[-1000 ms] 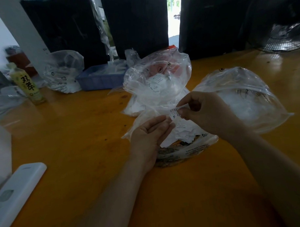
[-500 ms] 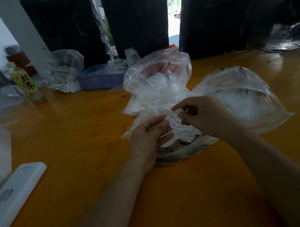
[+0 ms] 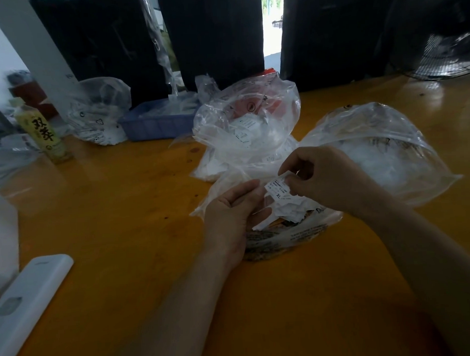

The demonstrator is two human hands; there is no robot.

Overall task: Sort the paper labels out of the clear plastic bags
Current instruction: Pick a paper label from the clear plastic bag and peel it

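My right hand (image 3: 332, 178) pinches a small white paper label (image 3: 277, 189) marked XL, held just above a loose pile of white labels (image 3: 288, 210) lying in an opened bag (image 3: 292, 235) with printed text. My left hand (image 3: 234, 215) rests against the left side of that bag, fingers curled on its plastic and on the edge of the labels. Behind the hands stands a puffed clear plastic bag (image 3: 250, 126) with labels inside. Another inflated clear bag (image 3: 382, 151) lies to the right, behind my right wrist.
The orange table (image 3: 117, 208) carries a white flat device (image 3: 27, 302) at front left, a yellow drink bottle (image 3: 41, 131), a further clear bag (image 3: 98, 113) and a blue tray (image 3: 157, 122) at the back. A fan (image 3: 442, 45) stands back right. Dark panels line the far edge.
My right hand dipped to the label pile and has come up a little again with an XL label pinched in its fingers. The left hand has barely moved.
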